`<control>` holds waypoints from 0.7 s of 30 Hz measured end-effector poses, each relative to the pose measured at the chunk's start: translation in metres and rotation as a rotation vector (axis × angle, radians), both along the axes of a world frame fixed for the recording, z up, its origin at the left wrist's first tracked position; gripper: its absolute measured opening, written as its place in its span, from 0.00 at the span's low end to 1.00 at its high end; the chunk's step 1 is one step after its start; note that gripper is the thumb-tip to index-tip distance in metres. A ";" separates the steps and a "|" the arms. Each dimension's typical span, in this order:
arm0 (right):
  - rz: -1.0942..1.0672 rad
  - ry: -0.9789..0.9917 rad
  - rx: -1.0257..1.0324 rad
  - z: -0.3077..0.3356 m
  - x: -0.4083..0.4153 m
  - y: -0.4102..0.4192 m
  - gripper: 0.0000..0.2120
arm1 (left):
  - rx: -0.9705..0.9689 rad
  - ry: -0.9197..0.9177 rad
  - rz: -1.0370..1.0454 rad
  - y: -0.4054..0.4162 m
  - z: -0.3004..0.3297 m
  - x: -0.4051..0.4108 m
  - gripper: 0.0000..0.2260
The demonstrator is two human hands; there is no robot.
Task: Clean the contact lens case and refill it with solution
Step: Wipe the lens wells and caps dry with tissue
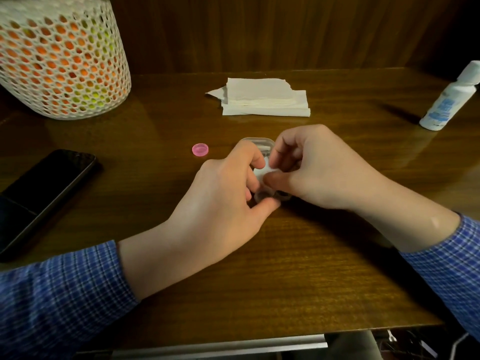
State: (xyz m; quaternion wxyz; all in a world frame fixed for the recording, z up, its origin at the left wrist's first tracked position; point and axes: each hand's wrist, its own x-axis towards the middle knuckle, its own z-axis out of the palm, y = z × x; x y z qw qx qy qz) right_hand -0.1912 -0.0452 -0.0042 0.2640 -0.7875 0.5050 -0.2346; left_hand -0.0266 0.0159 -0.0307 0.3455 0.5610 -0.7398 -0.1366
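Observation:
My left hand [228,193] grips the clear contact lens case [263,196] at the middle of the table, thumb under it. My right hand [319,167] pinches a small wad of white tissue [262,172] and presses it onto the case. Most of the case is hidden by my fingers. A clear plastic box [257,142] sits just behind my hands. One pink cap [200,149] lies loose on the table to the left. The white solution bottle [449,100] stands at the far right, closed.
A stack of white tissues [267,100] lies behind the hands. A white mesh basket [59,58] of orange and yellow balls stands far left. A black phone [41,196] lies at the left edge. The wooden table's front edge [233,336] is near.

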 end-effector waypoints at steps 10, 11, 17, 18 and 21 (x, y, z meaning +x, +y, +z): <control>0.143 0.033 -0.119 -0.002 -0.003 0.013 0.09 | -0.089 -0.111 -0.055 0.008 0.003 0.004 0.20; 0.148 0.029 -0.122 -0.003 -0.004 0.013 0.09 | -0.097 -0.115 -0.066 0.009 0.002 0.005 0.19; 0.140 0.015 -0.169 -0.007 -0.006 0.016 0.10 | -0.064 -0.077 -0.016 0.007 -0.002 0.002 0.21; 0.131 0.013 -0.182 -0.008 -0.006 0.017 0.10 | -0.051 -0.072 -0.001 0.006 -0.002 0.001 0.22; 0.106 -0.008 -0.192 -0.011 -0.008 0.022 0.09 | -0.033 -0.054 0.023 0.004 -0.004 0.001 0.23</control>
